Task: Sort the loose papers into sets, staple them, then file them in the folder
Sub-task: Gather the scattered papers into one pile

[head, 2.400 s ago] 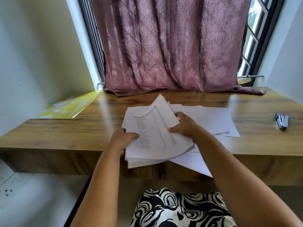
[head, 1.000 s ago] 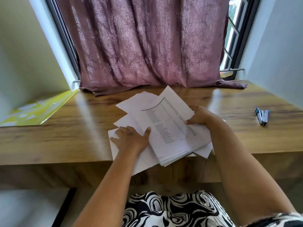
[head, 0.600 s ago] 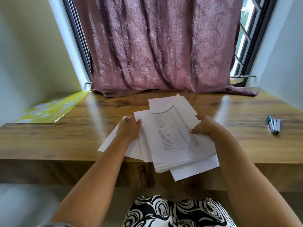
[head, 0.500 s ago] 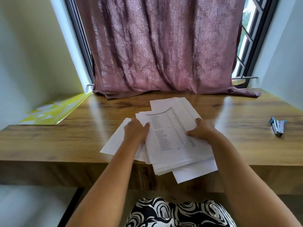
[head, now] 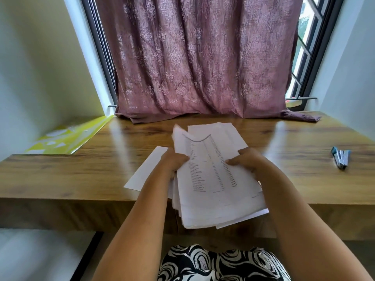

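Since half a second ago the left hand (head: pixel 175 163) has shifted from the sheets beside the stack onto the left edge of the stack of printed papers (head: pixel 215 179), gripping it there, and the top sheet's far left corner has curled up. Opposite it, the right hand (head: pixel 248 162) grips the stack's right edge, thumb on the printed columns, with the stack's near end overhanging the front edge of the wooden desk (head: pixel 85 175) and a loose blank sheet (head: pixel 148 169) lying flat just left of it. Farther out, a yellow folder (head: pixel 69 138) lies at the desk's far left corner, a stapler (head: pixel 341 158) sits well apart on the right, and a mauve curtain (head: pixel 203 57) hangs behind.
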The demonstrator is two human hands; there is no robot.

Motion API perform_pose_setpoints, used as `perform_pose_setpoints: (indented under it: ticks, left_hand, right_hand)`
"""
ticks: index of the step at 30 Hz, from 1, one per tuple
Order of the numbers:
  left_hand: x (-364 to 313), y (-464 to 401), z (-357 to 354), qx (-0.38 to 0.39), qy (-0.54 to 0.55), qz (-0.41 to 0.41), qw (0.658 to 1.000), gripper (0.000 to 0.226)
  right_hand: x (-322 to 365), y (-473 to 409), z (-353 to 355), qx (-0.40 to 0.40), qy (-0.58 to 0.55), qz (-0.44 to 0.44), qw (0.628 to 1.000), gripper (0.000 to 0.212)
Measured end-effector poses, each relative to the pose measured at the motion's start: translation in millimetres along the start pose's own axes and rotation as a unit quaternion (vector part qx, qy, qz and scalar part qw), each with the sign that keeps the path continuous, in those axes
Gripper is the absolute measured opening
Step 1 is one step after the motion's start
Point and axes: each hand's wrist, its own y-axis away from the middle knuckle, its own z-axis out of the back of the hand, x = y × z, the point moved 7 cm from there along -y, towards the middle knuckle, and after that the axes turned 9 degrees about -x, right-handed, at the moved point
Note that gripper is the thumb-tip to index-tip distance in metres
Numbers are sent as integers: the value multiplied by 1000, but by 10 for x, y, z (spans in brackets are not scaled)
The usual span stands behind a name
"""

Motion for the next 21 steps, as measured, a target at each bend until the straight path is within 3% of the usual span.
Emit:
perform_pose_setpoints:
  ticks: [2,5,7,9,10,13,16,19,21]
  left_hand:
    - [-133,70,-13,2,39,-35,999,54]
    - [-520,194,167,-64,121,-147,980,62]
    - [-882,352,359,-152,109,-305,934,80]
    - [-1161,542,378,-172,112,-434,877,80]
    - [-1215,563,356,-174,130,-461,860,78]
    - [-1111,456,237,-156,198,-423,870,64]
    - [-722,319,47,-137,186,-391,891,44]
    - [-349,186,-192,-91,116,-336,930,38]
    - [-276,140,-256,-95,55,-325,939,34]
  right_hand:
    - [96,24,17,-3,-11,47,999,63]
    - [482,150,264,-90,-10,197,976,52]
    - [767,338,452,-145,-94,284,943,45]
    - [979,508,559,-184,-132,346,910,42]
    - [1030,546,564,-196,-137,366,899,40]
    - [941,567,481,-226,-152,375,886,38]
    - [578,444,291,-215,-156,334,904,47]
    - [327,313,101,-170,-124,321,923,43]
    - [314,232,129,-179,-106,304,929,37]
